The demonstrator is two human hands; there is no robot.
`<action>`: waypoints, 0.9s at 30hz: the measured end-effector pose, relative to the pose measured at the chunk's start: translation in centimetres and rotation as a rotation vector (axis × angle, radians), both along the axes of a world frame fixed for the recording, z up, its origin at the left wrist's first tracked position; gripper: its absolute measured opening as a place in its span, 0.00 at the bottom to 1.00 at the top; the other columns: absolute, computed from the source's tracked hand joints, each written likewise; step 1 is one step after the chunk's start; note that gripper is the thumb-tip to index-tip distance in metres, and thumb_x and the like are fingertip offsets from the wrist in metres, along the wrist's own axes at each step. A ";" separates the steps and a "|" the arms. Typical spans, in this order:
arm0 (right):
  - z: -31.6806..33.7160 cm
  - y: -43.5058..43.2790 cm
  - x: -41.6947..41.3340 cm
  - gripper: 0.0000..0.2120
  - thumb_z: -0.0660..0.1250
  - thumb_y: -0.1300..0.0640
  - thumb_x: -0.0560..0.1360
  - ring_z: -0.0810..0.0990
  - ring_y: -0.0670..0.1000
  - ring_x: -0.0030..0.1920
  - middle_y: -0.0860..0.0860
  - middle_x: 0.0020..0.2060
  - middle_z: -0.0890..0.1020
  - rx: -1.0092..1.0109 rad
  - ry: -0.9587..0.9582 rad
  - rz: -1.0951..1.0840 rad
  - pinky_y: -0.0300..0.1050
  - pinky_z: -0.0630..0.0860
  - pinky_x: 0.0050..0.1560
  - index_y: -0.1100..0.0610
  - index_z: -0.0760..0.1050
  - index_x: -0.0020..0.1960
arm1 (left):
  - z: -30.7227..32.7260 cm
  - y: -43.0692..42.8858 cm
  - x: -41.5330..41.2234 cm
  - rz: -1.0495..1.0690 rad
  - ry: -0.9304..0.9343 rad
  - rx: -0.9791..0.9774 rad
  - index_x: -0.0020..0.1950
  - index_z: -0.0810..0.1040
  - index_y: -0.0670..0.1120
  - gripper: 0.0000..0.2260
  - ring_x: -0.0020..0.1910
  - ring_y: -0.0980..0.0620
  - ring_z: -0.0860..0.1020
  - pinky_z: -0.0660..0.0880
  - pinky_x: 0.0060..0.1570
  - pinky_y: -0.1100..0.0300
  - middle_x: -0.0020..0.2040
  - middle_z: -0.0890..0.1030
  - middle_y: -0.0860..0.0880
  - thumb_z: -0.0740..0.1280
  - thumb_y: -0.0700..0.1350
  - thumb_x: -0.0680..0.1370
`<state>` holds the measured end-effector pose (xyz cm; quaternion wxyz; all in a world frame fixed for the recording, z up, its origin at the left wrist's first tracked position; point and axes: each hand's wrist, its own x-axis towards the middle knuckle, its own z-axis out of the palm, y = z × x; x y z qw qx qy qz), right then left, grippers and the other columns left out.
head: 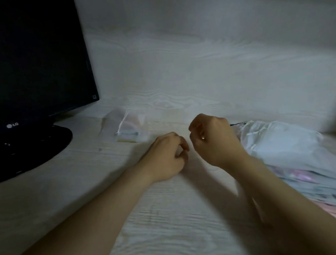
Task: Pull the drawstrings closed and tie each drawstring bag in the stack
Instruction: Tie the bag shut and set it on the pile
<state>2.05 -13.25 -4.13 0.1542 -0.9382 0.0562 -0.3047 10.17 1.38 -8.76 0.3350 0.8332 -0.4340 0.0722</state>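
Seemingly you're between bags: your left hand (165, 156) and right hand (213, 141) hover curled over the table (171, 218), apparently empty, though blur could hide a cord. One bag (126, 127) lies by the monitor (31, 58). Next, reach right for the stack (287, 157) and take its top bag.

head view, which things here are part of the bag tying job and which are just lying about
Job: stack of drawstring bags, separate bag, left hand, right hand.
Lying about: monitor, desk.
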 end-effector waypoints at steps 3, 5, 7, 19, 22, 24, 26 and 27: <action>-0.3 -2.4 -1.8 0.10 0.64 0.61 0.74 0.82 0.56 0.44 0.52 0.41 0.84 -0.056 0.014 -0.074 0.53 0.80 0.46 0.55 0.80 0.53 | -0.2 -1.5 -1.6 -0.076 0.022 0.055 0.64 0.81 0.53 0.13 0.57 0.57 0.79 0.76 0.59 0.60 0.61 0.81 0.56 0.68 0.49 0.80; -0.7 -3.8 -2.6 0.12 0.63 0.63 0.75 0.82 0.58 0.47 0.55 0.44 0.84 -0.059 0.040 -0.143 0.54 0.80 0.46 0.55 0.80 0.55 | -0.4 -1.9 -2.0 -0.120 0.030 0.134 0.67 0.79 0.54 0.15 0.57 0.58 0.79 0.77 0.61 0.57 0.62 0.81 0.56 0.66 0.53 0.82; -1.2 -4.9 -3.2 0.13 0.62 0.64 0.75 0.81 0.61 0.51 0.57 0.49 0.83 -0.025 0.076 -0.252 0.54 0.79 0.49 0.55 0.80 0.56 | -0.6 -2.2 -2.2 -0.144 0.007 0.195 0.64 0.80 0.55 0.13 0.56 0.55 0.80 0.79 0.59 0.51 0.59 0.82 0.56 0.63 0.56 0.82; -1.7 -6.0 -4.9 0.18 0.60 0.53 0.83 0.77 0.64 0.66 0.59 0.65 0.78 0.042 0.370 -0.654 0.57 0.73 0.64 0.58 0.67 0.70 | -0.4 -5.6 -3.3 -0.019 -0.313 0.314 0.52 0.71 0.47 0.07 0.47 0.44 0.73 0.68 0.42 0.52 0.49 0.77 0.46 0.62 0.50 0.80; -1.1 -5.8 -5.3 0.17 0.58 0.47 0.85 0.79 0.63 0.64 0.58 0.62 0.80 0.014 0.323 -0.640 0.51 0.74 0.58 0.57 0.75 0.64 | -1.4 -4.9 -2.8 -0.041 -0.244 0.245 0.55 0.73 0.49 0.09 0.51 0.45 0.74 0.74 0.50 0.49 0.51 0.78 0.48 0.60 0.52 0.81; -1.0 -5.7 -5.4 0.16 0.59 0.46 0.85 0.79 0.62 0.62 0.58 0.60 0.81 -0.009 0.302 -0.638 0.50 0.71 0.52 0.56 0.77 0.61 | -1.6 -4.4 -2.4 -0.057 -0.178 0.214 0.58 0.75 0.49 0.10 0.53 0.47 0.74 0.75 0.54 0.48 0.54 0.79 0.50 0.60 0.52 0.81; -0.9 -5.7 -5.4 0.18 0.58 0.43 0.85 0.79 0.63 0.61 0.58 0.58 0.81 -0.018 0.294 -0.628 0.49 0.67 0.49 0.57 0.78 0.60 | -1.6 -4.2 -2.2 -0.066 -0.142 0.195 0.59 0.77 0.50 0.15 0.55 0.49 0.75 0.75 0.57 0.48 0.55 0.80 0.52 0.58 0.55 0.79; -0.8 -5.7 -5.5 0.19 0.58 0.42 0.86 0.79 0.63 0.61 0.58 0.58 0.81 -0.015 0.289 -0.630 0.49 0.66 0.48 0.57 0.77 0.60 | -1.5 -4.2 -2.3 -0.064 -0.126 0.189 0.60 0.78 0.51 0.17 0.55 0.49 0.76 0.76 0.57 0.48 0.55 0.80 0.53 0.57 0.56 0.78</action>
